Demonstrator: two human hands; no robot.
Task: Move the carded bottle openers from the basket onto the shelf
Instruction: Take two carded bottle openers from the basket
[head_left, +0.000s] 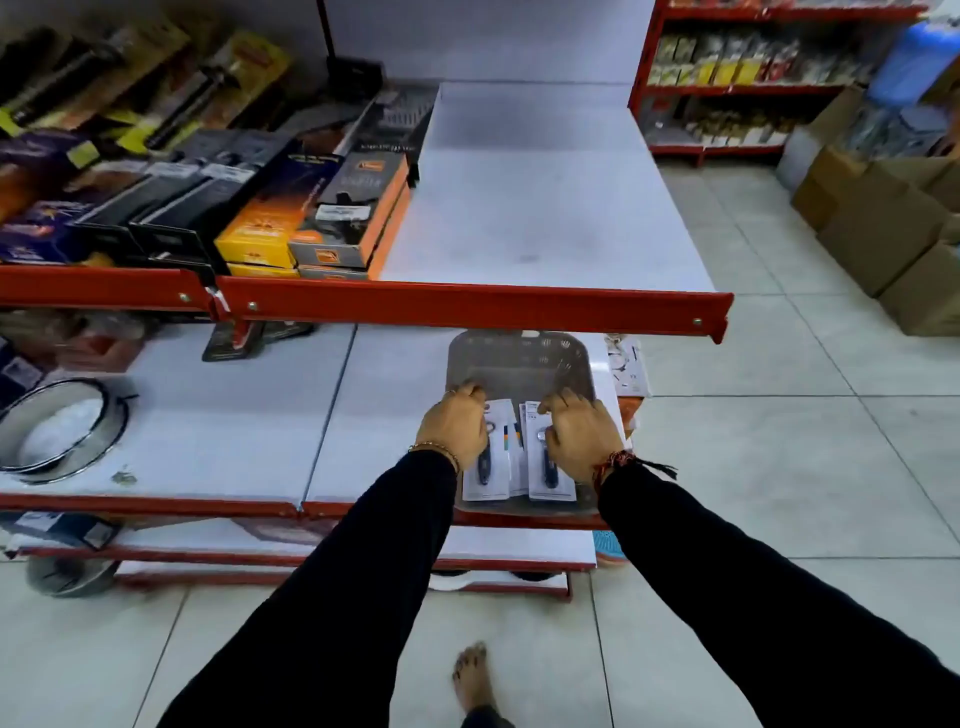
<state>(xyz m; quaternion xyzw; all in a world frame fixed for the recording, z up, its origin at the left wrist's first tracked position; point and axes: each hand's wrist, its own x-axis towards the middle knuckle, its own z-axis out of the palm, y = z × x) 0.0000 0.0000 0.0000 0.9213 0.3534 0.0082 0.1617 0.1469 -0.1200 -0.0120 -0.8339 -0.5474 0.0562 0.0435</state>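
A grey plastic basket (519, 358) sits on the lower white shelf (234, 431), at its right end. Inside lie white carded bottle openers with dark blue handles, one on the left (493, 467) and one on the right (545, 475). My left hand (457, 426) rests palm down over the left card, fingers curled at its top edge. My right hand (576, 434) covers the right card the same way. Whether the fingers pinch the cards or only touch them is not visible. The upper white shelf (545, 208) with a red front rail overhangs the basket's far end.
Boxed kitchen goods (311, 218) fill the upper shelf's left half. A round steel tin (57, 431) lies on the lower shelf's left. More carded items (626, 364) sit right of the basket. Cardboard boxes (893, 228) stand on the tiled floor at right. My bare foot (472, 680) is below.
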